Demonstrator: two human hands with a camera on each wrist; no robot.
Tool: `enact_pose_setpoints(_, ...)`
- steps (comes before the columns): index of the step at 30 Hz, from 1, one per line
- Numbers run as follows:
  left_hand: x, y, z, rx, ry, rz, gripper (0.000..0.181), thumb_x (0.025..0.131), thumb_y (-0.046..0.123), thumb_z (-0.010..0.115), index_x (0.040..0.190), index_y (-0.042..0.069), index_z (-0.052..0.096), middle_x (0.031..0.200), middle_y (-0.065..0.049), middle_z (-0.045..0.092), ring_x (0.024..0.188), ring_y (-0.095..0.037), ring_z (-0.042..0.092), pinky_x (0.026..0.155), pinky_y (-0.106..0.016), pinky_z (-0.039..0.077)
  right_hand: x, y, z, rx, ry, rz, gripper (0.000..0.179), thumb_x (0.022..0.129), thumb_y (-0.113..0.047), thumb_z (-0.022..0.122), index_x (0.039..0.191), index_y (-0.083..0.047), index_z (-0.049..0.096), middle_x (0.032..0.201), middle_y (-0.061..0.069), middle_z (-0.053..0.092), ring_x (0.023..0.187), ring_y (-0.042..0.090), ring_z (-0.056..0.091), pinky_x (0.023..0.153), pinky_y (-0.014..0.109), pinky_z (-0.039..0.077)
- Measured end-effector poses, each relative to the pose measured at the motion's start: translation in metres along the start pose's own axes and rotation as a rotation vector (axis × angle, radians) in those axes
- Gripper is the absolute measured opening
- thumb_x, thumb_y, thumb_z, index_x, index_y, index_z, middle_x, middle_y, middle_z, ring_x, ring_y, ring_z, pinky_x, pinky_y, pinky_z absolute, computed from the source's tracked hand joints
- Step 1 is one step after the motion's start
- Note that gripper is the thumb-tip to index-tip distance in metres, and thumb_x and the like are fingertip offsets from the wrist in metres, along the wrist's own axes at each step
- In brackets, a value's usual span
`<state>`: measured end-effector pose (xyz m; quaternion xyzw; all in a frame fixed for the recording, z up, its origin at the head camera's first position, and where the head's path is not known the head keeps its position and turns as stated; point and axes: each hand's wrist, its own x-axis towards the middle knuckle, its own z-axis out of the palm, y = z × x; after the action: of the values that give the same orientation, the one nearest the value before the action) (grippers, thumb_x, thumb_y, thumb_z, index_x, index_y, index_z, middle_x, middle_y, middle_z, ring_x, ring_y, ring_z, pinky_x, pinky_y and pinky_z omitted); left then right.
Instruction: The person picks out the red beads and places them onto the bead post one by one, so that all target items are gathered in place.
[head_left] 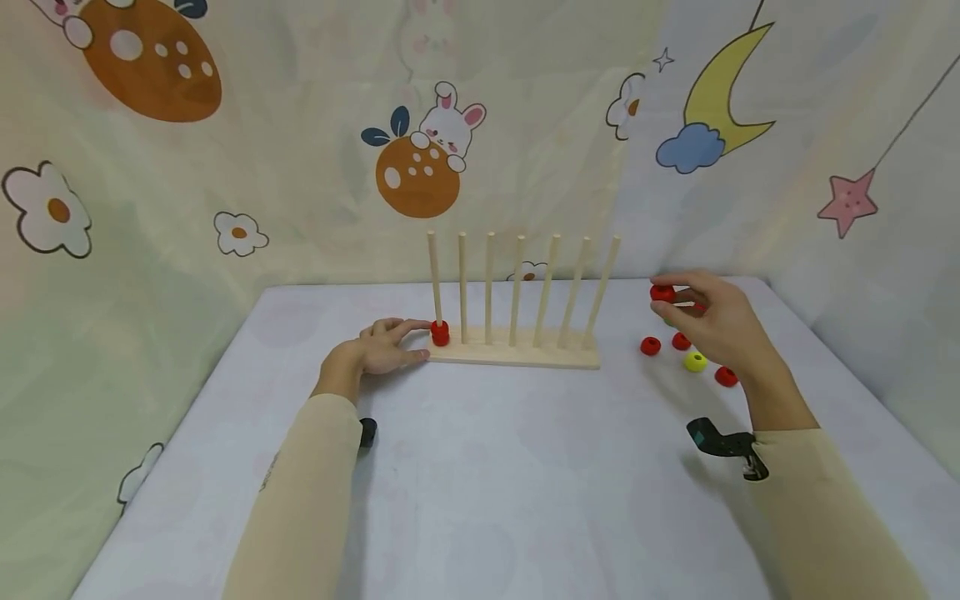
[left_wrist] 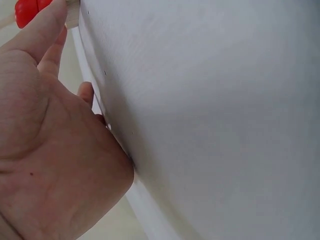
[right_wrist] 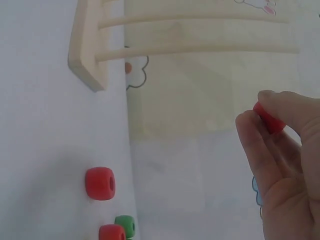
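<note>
A wooden peg rack (head_left: 513,357) with several upright pegs stands on the table, and two red beads (head_left: 440,334) are stacked on its leftmost peg. My left hand (head_left: 386,346) rests at the rack's left end, its thumb and index finger extended against the base beside those beads. Off to the right and raised above the table, my right hand (head_left: 712,317) pinches a red bead (right_wrist: 271,119) between thumb and fingers. Below it lie loose beads: several red ones, such as this red bead (head_left: 650,346), a yellow bead (head_left: 695,362) and a green bead (right_wrist: 126,225), partly hidden by the hand in the head view.
The white table (head_left: 480,483) runs back to a patterned cloth (head_left: 315,150) hanging behind it. Dark wrist camera mounts (head_left: 720,439) stick out from the sleeves.
</note>
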<state>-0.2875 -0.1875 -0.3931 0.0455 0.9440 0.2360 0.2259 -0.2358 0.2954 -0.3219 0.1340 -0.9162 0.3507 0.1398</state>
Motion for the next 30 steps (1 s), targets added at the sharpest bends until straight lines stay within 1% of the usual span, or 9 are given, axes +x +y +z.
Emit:
enact_pose_setpoints(2,0.002,-0.001,0.0,0.0,-0.003,0.005,0.069,0.095,0.064,0.058,0.156,0.051,0.031,0.171,-0.008,0.007,0.153,-0.044,0.007,0.111,-0.078,0.018,0.002,-0.004,0.001,0.008,-0.006,-0.024,0.036,0.098,-0.024,0.071,0.133,-0.015,0.065,0.124,0.002,0.063,0.106,0.013,0.068,0.079,0.004,0.047)
enact_pose_setpoints(6,0.005,-0.002,0.0,0.006,-0.014,-0.004,0.068,0.095,0.063,0.058,0.156,0.052,0.03,0.171,-0.006,0.006,0.153,-0.043,0.006,0.112,-0.076,0.019,0.004,-0.013,0.004,0.066,-0.031,-0.049,0.036,0.096,-0.018,0.074,0.13,-0.013,0.066,0.124,0.005,0.062,0.097,-0.009,0.064,0.079,0.006,0.05)
enact_pose_setpoints(8,0.005,-0.002,0.0,0.007,-0.011,-0.004,0.068,0.094,0.064,0.058,0.156,0.053,0.03,0.171,-0.006,0.007,0.153,-0.043,0.007,0.112,-0.076,0.019,0.003,-0.017,0.007,0.093,-0.046,-0.05,0.036,0.095,-0.017,0.076,0.129,-0.012,0.067,0.123,0.005,0.062,0.095,-0.011,0.063,0.077,0.008,0.051)
enact_pose_setpoints(14,0.001,0.0,-0.002,-0.004,-0.005,0.007,0.069,0.094,0.064,0.058,0.156,0.05,0.031,0.17,-0.008,0.008,0.153,-0.044,0.007,0.112,-0.076,0.02,0.004,-0.025,0.019,0.13,-0.069,-0.058,0.034,0.092,-0.016,0.079,0.124,-0.013,0.069,0.12,0.004,0.063,0.091,-0.004,0.067,0.072,0.016,0.055)
enact_pose_setpoints(20,-0.001,-0.001,-0.002,-0.011,0.0,0.015,0.068,0.095,0.063,0.058,0.156,0.05,0.031,0.17,-0.008,0.008,0.153,-0.044,0.007,0.112,-0.076,0.019,0.005,-0.035,0.027,0.108,-0.065,-0.086,0.032,0.09,-0.016,0.081,0.119,-0.015,0.07,0.114,0.002,0.066,0.086,0.001,0.068,0.066,0.021,0.054)
enact_pose_setpoints(23,0.001,-0.002,-0.001,-0.01,0.0,0.007,0.068,0.095,0.064,0.057,0.156,0.052,0.031,0.171,-0.007,0.007,0.153,-0.044,0.006,0.112,-0.076,0.018,0.006,-0.041,0.03,0.116,-0.069,-0.12,0.031,0.089,-0.015,0.082,0.118,-0.015,0.07,0.113,0.001,0.066,0.086,0.004,0.069,0.07,0.02,0.054)
enact_pose_setpoints(26,0.003,-0.003,0.0,-0.006,0.002,0.0,0.068,0.095,0.063,0.058,0.156,0.053,0.031,0.171,-0.005,0.007,0.154,-0.042,0.006,0.113,-0.076,0.017,0.008,-0.047,0.033,0.123,-0.084,-0.18,0.032,0.088,-0.013,0.082,0.118,-0.012,0.07,0.114,0.003,0.067,0.088,0.008,0.07,0.077,0.016,0.054)
enact_pose_setpoints(27,0.003,-0.003,0.0,-0.006,0.003,0.002,0.068,0.095,0.063,0.058,0.156,0.052,0.031,0.171,-0.006,0.008,0.153,-0.043,0.006,0.113,-0.076,0.017,0.008,-0.048,0.035,0.121,-0.087,-0.2,0.032,0.088,-0.013,0.082,0.118,-0.012,0.07,0.113,0.004,0.067,0.088,0.01,0.07,0.08,0.014,0.053)
enact_pose_setpoints(30,0.002,-0.003,0.0,-0.005,-0.002,0.019,0.067,0.095,0.063,0.058,0.156,0.051,0.032,0.17,-0.008,0.008,0.152,-0.045,0.007,0.112,-0.077,0.018,0.008,-0.051,0.038,0.133,-0.092,-0.228,0.032,0.088,-0.011,0.082,0.117,-0.011,0.07,0.113,0.004,0.068,0.087,0.012,0.07,0.082,0.013,0.052)
